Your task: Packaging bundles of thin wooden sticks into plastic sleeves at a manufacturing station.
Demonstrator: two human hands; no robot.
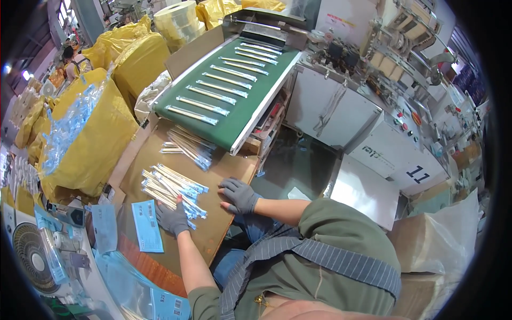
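My left hand [172, 217], in a grey glove with bare fingertips, lies against a loose heap of wrapped chopsticks [165, 184], pale sticks in clear and blue sleeves. Its fingers are stretched out and close around nothing I can see. My right hand [241, 196], gloved the same way, rests with fingers apart near the right edge of the brown worktable [224, 234]. A second heap of wrapped chopsticks [186, 149] sits farther off, below the conveyor's end. Beside my left hand lies a flat blue printed bag [147, 226].
A green conveyor belt [213, 88] carries spaced rows of wrapped chopsticks. Left stands a yellow sack [101, 144] of blue wrappers. A fan [34, 256] and more blue bags [128, 282] are at the lower left. White machine cabinets [336, 106] stand right; a person [74, 61] is far left.
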